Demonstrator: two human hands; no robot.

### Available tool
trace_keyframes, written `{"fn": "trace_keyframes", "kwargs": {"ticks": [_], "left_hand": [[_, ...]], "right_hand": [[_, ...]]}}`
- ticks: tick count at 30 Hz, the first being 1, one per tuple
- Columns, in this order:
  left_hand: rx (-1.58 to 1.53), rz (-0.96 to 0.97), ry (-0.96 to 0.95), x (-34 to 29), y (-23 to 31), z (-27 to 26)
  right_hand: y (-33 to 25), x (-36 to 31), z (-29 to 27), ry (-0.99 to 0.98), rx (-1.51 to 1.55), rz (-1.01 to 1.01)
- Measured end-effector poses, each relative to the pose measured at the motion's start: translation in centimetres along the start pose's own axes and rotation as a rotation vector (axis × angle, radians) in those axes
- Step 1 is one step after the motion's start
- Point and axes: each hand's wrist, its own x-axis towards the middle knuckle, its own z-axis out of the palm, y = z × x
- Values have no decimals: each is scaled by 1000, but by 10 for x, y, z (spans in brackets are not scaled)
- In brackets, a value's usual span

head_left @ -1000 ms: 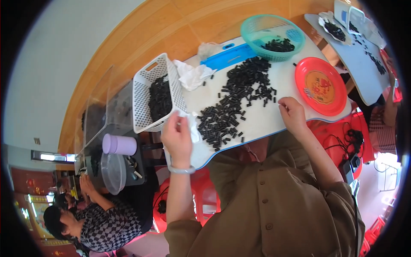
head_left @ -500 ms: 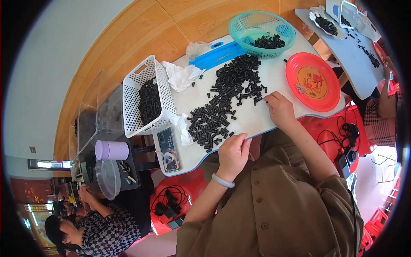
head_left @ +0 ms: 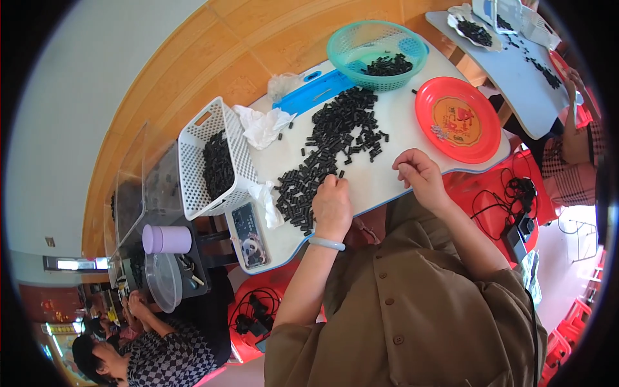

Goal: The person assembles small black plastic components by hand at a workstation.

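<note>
A loose pile of small black cylindrical pieces (head_left: 342,126) lies across the white table. My left hand (head_left: 333,205), with a pale bangle at the wrist, is at the pile's near right edge. Its fingers are bent down against the pieces, and the fingertips are hidden, so what they pinch cannot be made out. Over the table's front edge, my right hand (head_left: 420,175) is raised with thumb and fingers drawn together. Whether something small sits between them does not show. A red round plate (head_left: 431,138) with a few small silvery bits lies beyond my right hand.
At the back stands a green colander (head_left: 335,55) with black pieces, beside a blue tray (head_left: 303,97). Leftward are a white basket (head_left: 242,155) of black pieces, crumpled tissues (head_left: 263,126) and a phone (head_left: 248,235). Red stools (head_left: 461,187) hold cables. Other people sit at both sides.
My left hand has moved left and away from me, from the table edge to the pile. My right hand has drawn slightly nearer, its fingers more curled. The view has shifted a little.
</note>
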Motion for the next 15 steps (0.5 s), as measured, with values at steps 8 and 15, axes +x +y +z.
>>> {"fn": "trace_keyframes", "kwargs": {"ticks": [8,15], "left_hand": [[-240,-53,48,4,17,-21],[-1010,-219,-51,-25,9,-31]], "right_hand": [[-8,-9,-16,2,12,4],[-32,21,-83,209,-367,-151]]}}
